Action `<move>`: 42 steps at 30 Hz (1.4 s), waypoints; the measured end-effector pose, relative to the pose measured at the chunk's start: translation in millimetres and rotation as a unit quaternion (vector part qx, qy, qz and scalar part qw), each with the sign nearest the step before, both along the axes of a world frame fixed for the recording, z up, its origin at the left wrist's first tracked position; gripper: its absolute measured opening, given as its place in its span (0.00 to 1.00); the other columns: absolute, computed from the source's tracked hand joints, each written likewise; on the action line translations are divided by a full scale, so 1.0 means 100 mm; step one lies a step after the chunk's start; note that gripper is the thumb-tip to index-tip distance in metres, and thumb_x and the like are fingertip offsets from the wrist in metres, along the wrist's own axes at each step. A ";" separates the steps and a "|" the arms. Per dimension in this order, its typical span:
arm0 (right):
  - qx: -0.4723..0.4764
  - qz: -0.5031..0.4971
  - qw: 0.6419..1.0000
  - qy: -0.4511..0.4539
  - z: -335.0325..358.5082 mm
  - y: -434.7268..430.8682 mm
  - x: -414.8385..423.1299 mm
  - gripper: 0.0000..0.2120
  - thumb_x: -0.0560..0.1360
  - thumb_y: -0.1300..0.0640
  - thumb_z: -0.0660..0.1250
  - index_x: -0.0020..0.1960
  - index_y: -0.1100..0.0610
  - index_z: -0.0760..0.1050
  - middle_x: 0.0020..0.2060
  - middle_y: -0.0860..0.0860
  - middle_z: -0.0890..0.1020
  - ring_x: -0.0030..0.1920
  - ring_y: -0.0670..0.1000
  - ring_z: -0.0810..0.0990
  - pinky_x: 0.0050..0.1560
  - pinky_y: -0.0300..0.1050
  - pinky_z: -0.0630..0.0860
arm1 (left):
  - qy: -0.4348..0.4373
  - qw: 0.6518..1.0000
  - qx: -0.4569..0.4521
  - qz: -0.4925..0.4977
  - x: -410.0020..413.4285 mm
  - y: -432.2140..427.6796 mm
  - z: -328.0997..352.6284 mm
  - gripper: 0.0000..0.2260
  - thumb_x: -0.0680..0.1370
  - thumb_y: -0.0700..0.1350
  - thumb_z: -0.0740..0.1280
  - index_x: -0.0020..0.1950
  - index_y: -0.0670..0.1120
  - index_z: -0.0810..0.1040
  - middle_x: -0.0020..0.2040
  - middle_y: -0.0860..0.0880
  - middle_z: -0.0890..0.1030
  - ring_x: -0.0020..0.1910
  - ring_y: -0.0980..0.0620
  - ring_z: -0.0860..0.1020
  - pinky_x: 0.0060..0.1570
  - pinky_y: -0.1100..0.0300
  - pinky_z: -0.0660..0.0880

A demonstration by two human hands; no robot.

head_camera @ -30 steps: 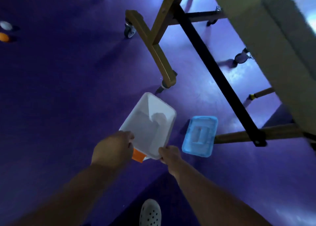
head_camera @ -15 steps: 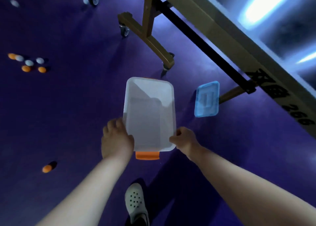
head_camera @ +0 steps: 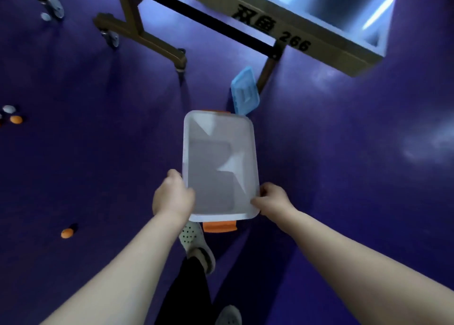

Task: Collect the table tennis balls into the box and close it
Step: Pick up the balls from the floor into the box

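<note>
Box (head_camera: 219,167) is clear plastic, empty, open top facing up, carried level in front of the person above the purple floor (head_camera: 98,165). Left hand (head_camera: 173,195) clamps the box's left long edge near the corner closest to the body; right hand (head_camera: 271,199) pinches the right long edge at the matching corner. Each grip is closed on the box rim, fingers (head_camera: 258,203) curled over the edge. Two-sided hold probably keeps the box flat and mouth-up so balls can drop in without rolling out. Orange latch (head_camera: 219,226) hangs off the near short end of the box; a second orange latch peeks at the far end. Blue lid (head_camera: 245,92) lies on the floor just beyond the box's far right corner, beside a leg of the table tennis table (head_camera: 307,27), likely set aside so the mouth stays free until collecting is done. Balls are all left of the box: an orange ball (head_camera: 66,233) well left of the near end, an orange and white pair (head_camera: 12,114) further left at the frame edge, and one white ball (head_camera: 45,16) far left by a caster. None are in the box, so collecting has not yet begun; my guess is the box must go toward the left to reach them. Light-coloured shoe (head_camera: 196,246) shows below the box.
</note>
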State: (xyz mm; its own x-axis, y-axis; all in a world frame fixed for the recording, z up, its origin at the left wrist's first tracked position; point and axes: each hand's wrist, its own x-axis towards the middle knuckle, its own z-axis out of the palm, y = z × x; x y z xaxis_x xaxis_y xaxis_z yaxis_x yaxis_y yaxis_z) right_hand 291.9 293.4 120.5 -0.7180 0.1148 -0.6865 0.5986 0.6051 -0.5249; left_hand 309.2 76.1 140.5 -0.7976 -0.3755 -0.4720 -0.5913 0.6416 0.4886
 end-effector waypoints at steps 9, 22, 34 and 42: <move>-0.021 -0.116 0.992 -0.041 0.55 0.83 1.81 0.05 0.70 0.62 0.66 0.45 0.61 0.73 0.38 0.53 0.77 0.37 0.51 0.75 0.34 0.43 0.75 | -0.030 0.993 0.066 -0.094 1.46 0.69 0.55 0.05 0.73 0.41 0.63 0.48 0.46 0.69 0.38 0.54 0.74 0.38 0.50 0.75 0.31 0.57 0.71; -0.071 -0.297 0.952 0.035 1.85 0.56 3.70 0.07 0.73 0.63 0.65 0.49 0.65 0.73 0.47 0.60 0.81 0.46 0.56 0.82 0.46 0.52 0.81 | 0.000 0.966 0.033 -0.257 2.75 0.57 1.76 0.05 0.70 0.39 0.62 0.45 0.45 0.70 0.37 0.51 0.75 0.35 0.50 0.73 0.28 0.58 0.66; -0.040 -0.361 0.930 0.052 2.61 1.19 4.98 0.09 0.72 0.59 0.68 0.52 0.58 0.73 0.48 0.54 0.81 0.48 0.53 0.82 0.51 0.55 0.81 | 0.040 0.911 0.035 -0.408 3.47 1.48 2.32 0.04 0.70 0.39 0.63 0.38 0.43 0.68 0.32 0.50 0.73 0.29 0.52 0.68 0.26 0.58 0.62; -0.012 -0.445 0.893 0.058 2.67 2.57 5.85 0.12 0.70 0.59 0.68 0.50 0.63 0.73 0.49 0.60 0.81 0.50 0.61 0.81 0.50 0.58 0.79 | 0.045 0.869 0.012 -0.492 4.03 3.13 2.36 0.09 0.72 0.46 0.64 0.35 0.45 0.65 0.31 0.51 0.71 0.28 0.52 0.68 0.26 0.58 0.62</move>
